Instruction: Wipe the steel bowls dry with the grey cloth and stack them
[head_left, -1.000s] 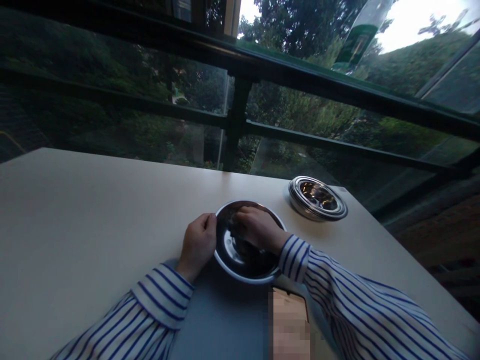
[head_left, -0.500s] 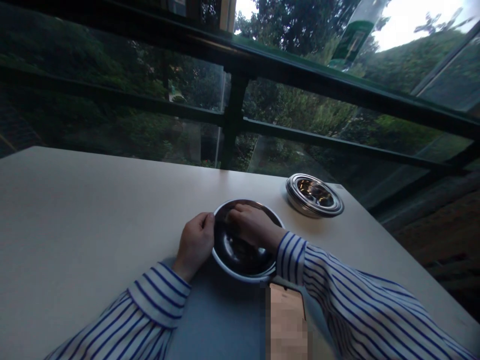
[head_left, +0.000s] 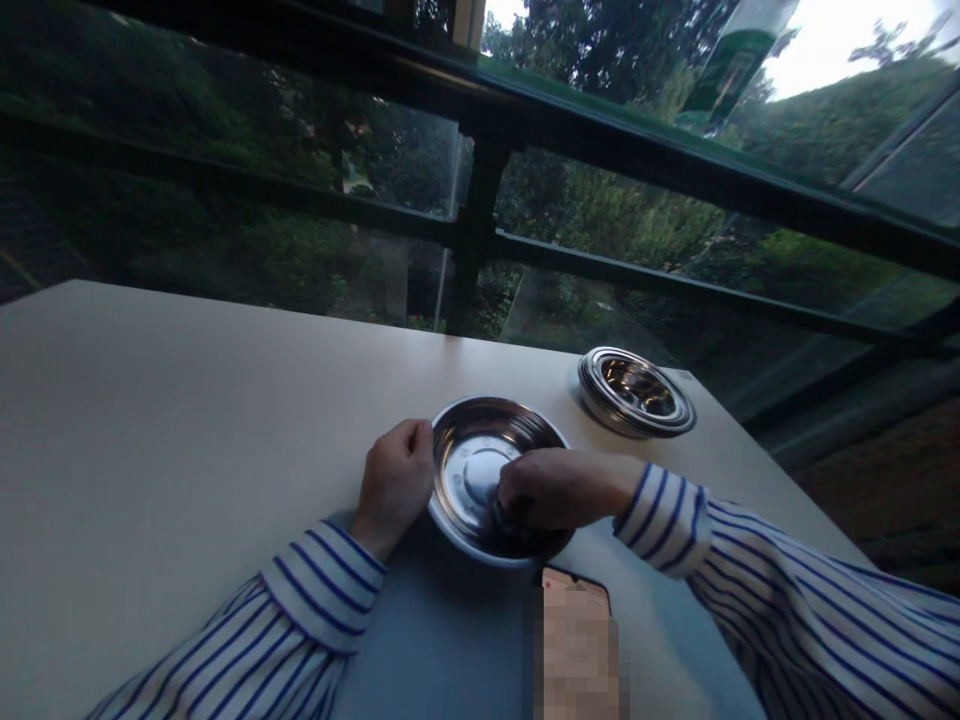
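The steel bowl sits on the worktop right in front of you, open side up, so its hollow faces you and is easy to reach into. Your left hand is closed on the near-left part of its rim, thumb uppermost; that hold likely steadies the bowl against the push of your other arm. Your right hand comes in over the opposite rim, fingers curled down towards the inner wall. They look bunched, but shadow and blur hide the fingertips, so I cannot tell whether they pinch anything or how wide they are.

Just beside the bowl, on your side, a phone lies screen up, close enough to glance at, though its display is masked. Farther off to the right, near the worktop's far edge, a stack of steel bowls sits nested, which saves room and leaves your arms free of it. Beyond the edge runs a dark green railing, with a green-labelled bottle at its top bar.
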